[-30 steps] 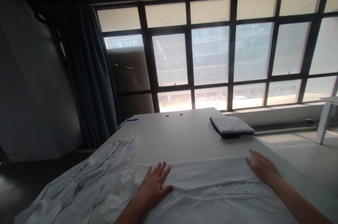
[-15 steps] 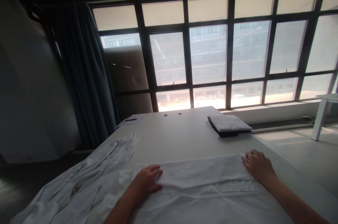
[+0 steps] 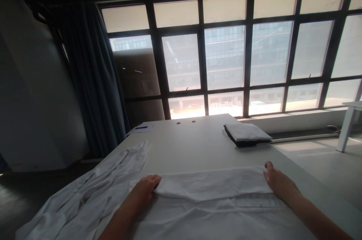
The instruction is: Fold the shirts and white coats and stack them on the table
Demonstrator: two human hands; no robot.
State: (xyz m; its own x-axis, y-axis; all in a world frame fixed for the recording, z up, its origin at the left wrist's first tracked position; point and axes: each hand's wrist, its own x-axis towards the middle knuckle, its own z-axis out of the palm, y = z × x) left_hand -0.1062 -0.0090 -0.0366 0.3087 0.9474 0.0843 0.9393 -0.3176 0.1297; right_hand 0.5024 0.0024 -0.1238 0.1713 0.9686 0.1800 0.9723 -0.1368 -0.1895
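A white garment (image 3: pixel 209 185) lies spread in front of me with its far part folded over into a band; I cannot tell its exact kind. My left hand (image 3: pixel 146 189) grips the left end of that band, fingers curled over the edge. At the opposite end, my right hand (image 3: pixel 280 181) is closed on the far right corner, its thumb and fingers pinching the cloth. Creases run across the garment between the two hands, and its near part drops out of the picture.
Another crumpled white garment (image 3: pixel 93 194) covers the table's left side. A folded stack of white and black cloth (image 3: pixel 247 134) sits near the right edge of the white table (image 3: pixel 186 145). Paper with a blue pen (image 3: pixel 141 127) lies at the far left, before a dark curtain (image 3: pixel 93 81) and windows.
My left hand has slid left and gone from lying with fingers spread to gripping the band's end. My right hand has closed on the right corner. The far edge is pulled straighter.
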